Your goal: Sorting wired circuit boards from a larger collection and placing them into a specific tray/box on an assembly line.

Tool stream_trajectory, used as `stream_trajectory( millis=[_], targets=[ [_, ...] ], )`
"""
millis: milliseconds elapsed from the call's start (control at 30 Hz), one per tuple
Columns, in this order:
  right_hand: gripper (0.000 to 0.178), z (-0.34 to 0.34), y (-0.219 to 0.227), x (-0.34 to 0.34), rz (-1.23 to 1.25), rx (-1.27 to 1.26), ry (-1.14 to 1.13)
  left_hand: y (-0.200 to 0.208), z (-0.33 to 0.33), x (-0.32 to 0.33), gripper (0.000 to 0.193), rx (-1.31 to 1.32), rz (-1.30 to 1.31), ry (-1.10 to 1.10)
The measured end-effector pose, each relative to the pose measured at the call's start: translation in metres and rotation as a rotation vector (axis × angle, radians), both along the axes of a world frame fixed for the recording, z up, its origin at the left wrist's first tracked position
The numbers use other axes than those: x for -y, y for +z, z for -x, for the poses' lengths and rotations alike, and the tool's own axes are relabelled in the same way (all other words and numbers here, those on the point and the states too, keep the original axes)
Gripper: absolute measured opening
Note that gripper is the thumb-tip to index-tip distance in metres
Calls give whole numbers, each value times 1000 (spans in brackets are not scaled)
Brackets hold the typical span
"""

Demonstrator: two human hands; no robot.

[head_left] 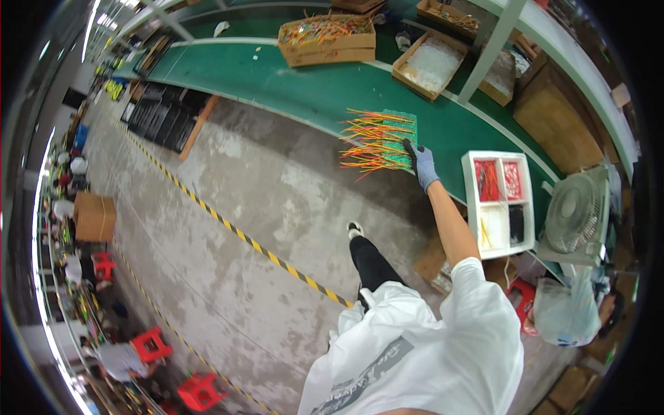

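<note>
At the edge of the green bench point(290, 83): gloved right hand point(423, 166) clamped on a wired green board point(409, 127)

The right hand, in a grey glove with dark fingers, is closed on the near right-hand edge of the green board. The board lies ahead and slightly left of the grip, over the bench's front edge; whether it touches the bench cannot be told. Orange, red and yellow wires point(366, 131) cross its face in rows, their loose ends fanning out leftward from the grip.

Right of the grip and nearer the person stands a white tray point(469, 187) with four compartments. The far two hold red wires point(487, 181) and small red pieces point(512, 181); the near two hold yellow strips point(485, 229) and black parts point(516, 223). Just beyond the tray to the right is a grey fan point(575, 211).

Farther ahead of the grip, a shallow carton point(415, 84) contains clear plastic material. Ahead and to the left, a larger cardboard box point(332, 55) is heaped with coloured wires.

Well left of the grip, black crates point(162, 114) stand on the concrete floor point(277, 173), which yellow-and-black tape point(242, 238) crosses. Beyond the tape, nearer the person, are red stools point(200, 392).
</note>
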State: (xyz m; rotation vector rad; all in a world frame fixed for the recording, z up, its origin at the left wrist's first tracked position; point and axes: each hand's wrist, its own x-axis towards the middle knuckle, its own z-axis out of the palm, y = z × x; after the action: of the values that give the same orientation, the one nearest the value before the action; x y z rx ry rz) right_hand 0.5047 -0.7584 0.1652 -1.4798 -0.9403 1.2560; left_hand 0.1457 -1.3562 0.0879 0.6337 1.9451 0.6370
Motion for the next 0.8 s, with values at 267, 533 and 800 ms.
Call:
stream_trajectory(
  millis=[267,533,800],
  targets=[
    [45,7,-128,-190,297,557,-256,39,198,-227,26,133,42,14],
    [60,106,-100,-259,446,697,-674,9,393,-441,24,289,59,23],
    [64,168,-49,-313,588,1317,-665,-22,567,-572,23,423,104,165]
  ],
)
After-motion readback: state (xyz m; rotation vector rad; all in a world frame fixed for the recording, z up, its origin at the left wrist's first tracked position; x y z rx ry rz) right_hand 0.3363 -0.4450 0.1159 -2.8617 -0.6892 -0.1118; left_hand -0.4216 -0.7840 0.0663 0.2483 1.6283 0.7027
